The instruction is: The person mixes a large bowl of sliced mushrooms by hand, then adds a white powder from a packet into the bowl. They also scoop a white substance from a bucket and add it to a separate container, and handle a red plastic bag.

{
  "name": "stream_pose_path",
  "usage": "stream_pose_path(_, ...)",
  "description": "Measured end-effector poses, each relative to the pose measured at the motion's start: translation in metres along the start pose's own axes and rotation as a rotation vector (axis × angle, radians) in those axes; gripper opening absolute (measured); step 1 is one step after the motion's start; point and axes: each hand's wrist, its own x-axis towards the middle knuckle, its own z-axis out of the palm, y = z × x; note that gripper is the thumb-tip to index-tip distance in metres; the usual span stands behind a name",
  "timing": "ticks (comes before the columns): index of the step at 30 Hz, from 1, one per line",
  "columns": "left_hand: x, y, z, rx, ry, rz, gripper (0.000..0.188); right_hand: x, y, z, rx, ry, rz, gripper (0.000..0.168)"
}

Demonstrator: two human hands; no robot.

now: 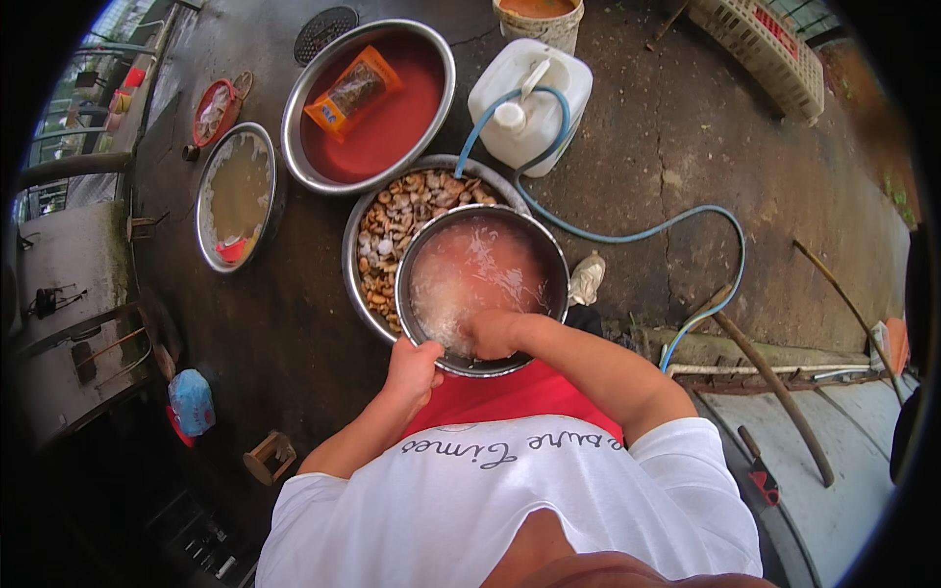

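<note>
My left hand [417,373] grips the near-left rim of a round metal basin [562,283], its thumb over the edge. Cloudy pinkish water [481,257] fills this basin, with pale grains or bubbles near the near-left side. My right hand [498,334] reaches into the water there; its fingers are under the surface, so I cannot tell whether they hold anything. Beneath and behind stands a wider metal basin [354,253], partly covered by the first. It is full of brown and tan chunks [415,202] of food, perhaps mushrooms.
Farther off, a metal basin [290,121] of red liquid holds an orange packet [354,92]. Another basin [202,195] has murky water. A blue hose [625,239] loops past a white jerrycan [529,106]. A bucket [540,29], plastic crate [764,55] and wooden stool [268,457] stand around.
</note>
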Motion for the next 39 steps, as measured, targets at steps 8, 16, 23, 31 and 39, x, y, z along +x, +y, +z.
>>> stream_pose_path(8,0.007,0.073,0.12,-0.03,-0.02,-0.073,0.015,-0.118,0.069,-0.141,-0.213,0.229,0.159,0.024)
stream_pose_path(16,0.051,0.136,0.223,-0.138,-0.088,-0.062,0.012,-0.169,0.12,-0.247,-0.362,0.315,0.293,0.023)
stream_pose_path(23,0.123,0.183,0.275,-0.233,-0.098,0.042,0.012,-0.148,0.171,-0.316,-0.392,0.449,0.293,0.025)
stream_pose_path(31,0.235,0.217,0.306,-0.314,0.001,0.104,0.015,-0.047,0.233,-0.418,-0.478,0.434,0.369,0.061)
stream_pose_path(39,0.293,0.224,0.312,-0.426,0.01,0.034,0.017,0.068,0.294,-0.471,-0.275,0.191,0.517,0.063)
